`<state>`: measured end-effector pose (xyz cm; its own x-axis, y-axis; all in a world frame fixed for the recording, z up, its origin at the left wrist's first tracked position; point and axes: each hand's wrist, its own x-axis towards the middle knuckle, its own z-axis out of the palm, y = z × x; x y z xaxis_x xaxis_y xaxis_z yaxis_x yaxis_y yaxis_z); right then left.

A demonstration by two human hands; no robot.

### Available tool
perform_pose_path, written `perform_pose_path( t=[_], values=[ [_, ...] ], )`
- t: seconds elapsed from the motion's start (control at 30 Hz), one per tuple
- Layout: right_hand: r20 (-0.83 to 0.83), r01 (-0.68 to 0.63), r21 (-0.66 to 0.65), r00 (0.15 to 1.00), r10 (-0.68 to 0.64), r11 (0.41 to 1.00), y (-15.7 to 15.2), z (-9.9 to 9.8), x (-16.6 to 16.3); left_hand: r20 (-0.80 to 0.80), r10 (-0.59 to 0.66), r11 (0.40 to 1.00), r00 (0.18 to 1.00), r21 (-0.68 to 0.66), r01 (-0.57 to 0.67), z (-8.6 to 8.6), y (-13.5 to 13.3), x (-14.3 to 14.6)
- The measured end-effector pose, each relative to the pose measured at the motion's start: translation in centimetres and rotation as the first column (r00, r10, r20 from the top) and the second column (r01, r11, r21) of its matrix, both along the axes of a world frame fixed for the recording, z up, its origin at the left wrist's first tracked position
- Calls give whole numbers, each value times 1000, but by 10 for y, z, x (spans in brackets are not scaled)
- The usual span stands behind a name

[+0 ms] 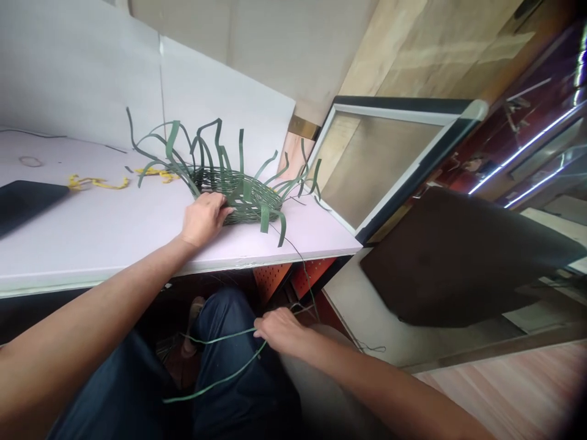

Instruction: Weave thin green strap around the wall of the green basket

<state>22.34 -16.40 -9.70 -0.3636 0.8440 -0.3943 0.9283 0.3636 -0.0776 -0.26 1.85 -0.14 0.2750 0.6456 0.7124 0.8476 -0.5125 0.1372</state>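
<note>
A half-woven green basket (257,192) rests on the white table, its loose flat strips sticking up and curling outward all round. My left hand (205,217) is closed on the near left side of the basket's rim, fingers bent over the weave. Lower down, above my right knee, my right hand (279,330) pinches a thin green strand (220,337), whose lengths trail left across my legs. Another thin dark strand runs from the basket over the table edge down toward my right hand.
Yellow cord pieces (98,182) and a black flat object (32,201) lie on the table (92,238) at left. A framed panel (380,159) leans at the table's right end. Beyond it stands a dark brown board (449,263). Orange perforated metal (271,281) shows under the table.
</note>
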Motion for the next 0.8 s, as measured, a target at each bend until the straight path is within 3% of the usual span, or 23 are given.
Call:
perform_pose_path(
  t=[0.13,0.23,0.33,0.47,0.6,0.8],
  values=[
    [81,31,80,996,-38,996,27,22,46,11,-21,999,1000,25,21,-1,0,0],
    [116,56,96,991,-67,994,37,21,58,19,-32,999,999,37,32,-2,1,-1],
    [45,7,124,999,-13,992,34,11,36,35,-46,998,998,43,44,-2,2,-2],
    [-183,-23,183,981,57,983,29,-10,-20,56,-58,997,997,46,56,-3,3,-2],
    [-289,48,75,957,-25,996,36,-36,-63,59,-62,997,996,52,59,-3,5,-4],
    [-371,102,163,928,-35,981,56,-55,-71,50,-52,998,997,43,50,-2,5,-4]
  ],
)
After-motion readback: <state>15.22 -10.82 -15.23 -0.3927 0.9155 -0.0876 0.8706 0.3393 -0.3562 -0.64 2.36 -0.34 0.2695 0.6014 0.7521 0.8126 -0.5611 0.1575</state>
